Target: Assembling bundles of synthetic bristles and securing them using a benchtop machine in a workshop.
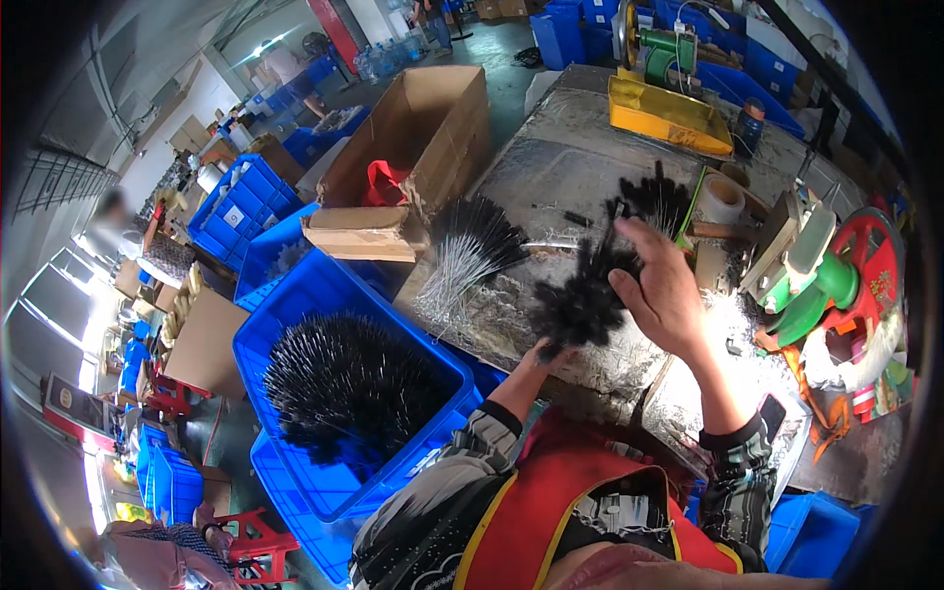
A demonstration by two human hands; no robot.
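Observation:
My left hand (559, 358) is closed around the lower part of a bundle of black wire-handled brushes (578, 305), which covers most of its fingers. Beside the bundle's upper right is my right hand (664, 285), thumb and fingers apart, fingertips close to the brush tips; I cannot tell whether they touch. A fanned pile of similar brushes (472, 246), silvery wire ends toward me, lies on the worktable (551, 147) to the left. Another bunch of brushes (657, 197) rests past my right hand. Many more brushes (349, 383) fill a blue bin (438, 359) at my left.
An open cardboard box (452, 108) with red material inside stands at the far left of the table. A yellow tray (669, 116) sits below a green machine at the back. To the right are a tape roll (721, 202) and a hand-wheel machine (865, 270). A phone (772, 415) lies near my right forearm.

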